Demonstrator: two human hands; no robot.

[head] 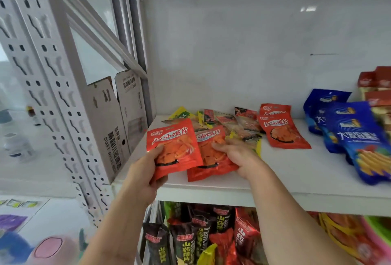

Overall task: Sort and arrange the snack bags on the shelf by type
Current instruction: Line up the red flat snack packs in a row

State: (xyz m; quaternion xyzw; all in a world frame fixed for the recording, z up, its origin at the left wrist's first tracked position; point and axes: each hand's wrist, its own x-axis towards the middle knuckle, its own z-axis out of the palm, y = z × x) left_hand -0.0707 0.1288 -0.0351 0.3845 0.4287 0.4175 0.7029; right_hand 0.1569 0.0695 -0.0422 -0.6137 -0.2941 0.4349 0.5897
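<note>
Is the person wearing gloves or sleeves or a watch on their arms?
No. Both the left hand and the right hand are bare, with no gloves or rings that show. Both forearms are uncovered down to the picture's edge, so no sleeves, watch or bracelets can be seen.

White perforated upright post [48,87] far left, slotted holes down its length. Two flattened cardboard boxes [114,125] lean upright between the post and the shelf unit's side, printed text running sideways. Behind them, blurred: small dark-capped bottle [33,114] and white container [15,144] on a pale surface. Pink round lid [49,247] at bottom left, blue object [12,247] beside it.
</note>
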